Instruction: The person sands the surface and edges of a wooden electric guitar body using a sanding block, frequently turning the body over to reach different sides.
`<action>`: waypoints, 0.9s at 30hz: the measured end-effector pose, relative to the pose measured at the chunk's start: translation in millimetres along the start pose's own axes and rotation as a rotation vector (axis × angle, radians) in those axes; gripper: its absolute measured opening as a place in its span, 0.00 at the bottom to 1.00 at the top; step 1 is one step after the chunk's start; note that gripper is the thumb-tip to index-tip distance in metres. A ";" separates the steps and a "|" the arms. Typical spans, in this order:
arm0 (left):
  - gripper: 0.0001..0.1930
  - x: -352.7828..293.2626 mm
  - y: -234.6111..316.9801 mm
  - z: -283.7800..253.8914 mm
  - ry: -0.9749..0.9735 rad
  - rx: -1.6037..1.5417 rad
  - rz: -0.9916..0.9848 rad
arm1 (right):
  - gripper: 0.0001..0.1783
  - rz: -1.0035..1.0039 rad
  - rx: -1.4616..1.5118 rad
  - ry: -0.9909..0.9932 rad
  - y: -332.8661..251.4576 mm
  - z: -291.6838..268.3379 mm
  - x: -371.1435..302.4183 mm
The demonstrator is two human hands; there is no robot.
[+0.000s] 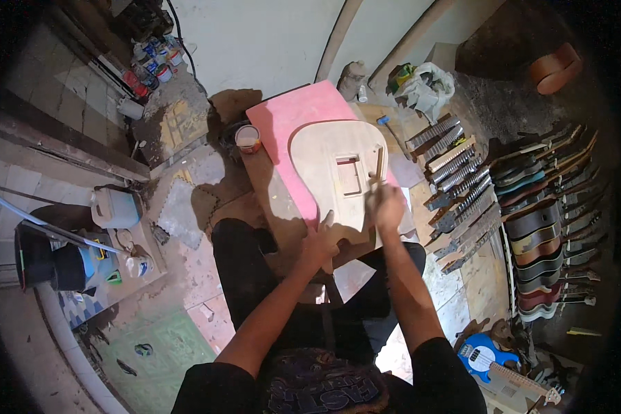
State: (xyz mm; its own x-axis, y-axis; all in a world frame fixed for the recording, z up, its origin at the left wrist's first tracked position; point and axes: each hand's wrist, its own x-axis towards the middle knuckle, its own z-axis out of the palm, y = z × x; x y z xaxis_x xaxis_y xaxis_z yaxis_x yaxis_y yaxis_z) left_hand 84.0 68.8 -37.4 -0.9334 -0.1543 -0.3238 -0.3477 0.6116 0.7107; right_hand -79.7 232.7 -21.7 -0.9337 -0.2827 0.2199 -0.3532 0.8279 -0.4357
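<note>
A pale, unfinished wooden guitar body [314, 153] lies on a pink sheet [276, 117] over a small bench, near my knees. A rectangular cavity is cut through its middle. My left hand [319, 243] is closed on the near edge of the body, one digit stretched over the top face. Over the body's right part, my right hand [386, 208] is smeared by motion, its fingers closed round a thin brown stick-like tool [379, 163]. The tool's tip points away from me, just right of the cavity. Its exact kind is too blurred to tell.
A round tub [248, 139] stands at the bench's left edge. Rows of metal clamps or files [455, 172] lie to the right, beside many stacked guitar-shaped pieces [535, 241]. A blue guitar [486, 357] rests lower right. At left are a jug [115, 207] and a hose [48, 231].
</note>
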 end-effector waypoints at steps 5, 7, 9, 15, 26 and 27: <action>0.47 -8.8 -17.3 -24.8 0.088 -0.012 0.021 | 0.14 0.011 0.247 0.224 17.4 4.8 5.4; 0.45 -22.2 -12.1 -64.1 0.012 -0.024 -0.123 | 0.17 -0.005 0.239 0.256 -5.6 -8.9 -14.7; 0.43 -23.0 -26.5 -71.8 0.219 0.167 -0.046 | 0.20 0.171 0.366 0.176 -15.9 -12.0 -39.6; 0.38 -13.3 -35.9 -59.3 0.382 0.413 0.082 | 0.27 0.494 0.588 -0.095 -50.7 -9.3 -95.5; 0.46 6.0 -22.8 -30.5 0.363 0.283 0.206 | 0.31 0.144 0.302 0.073 -40.6 13.4 -108.1; 0.48 9.6 -19.9 -30.1 0.358 0.349 0.243 | 0.31 0.147 0.307 0.079 -37.1 13.2 -109.0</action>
State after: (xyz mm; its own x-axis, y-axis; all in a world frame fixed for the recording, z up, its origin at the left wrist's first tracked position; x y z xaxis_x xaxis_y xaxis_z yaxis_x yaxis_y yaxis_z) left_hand 79.3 31.8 -35.8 -0.9761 -0.1934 0.0994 -0.1254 0.8741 0.4693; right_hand 34.4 226.4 -41.1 -0.9728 -0.1227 0.1966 -0.2274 0.6689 -0.7077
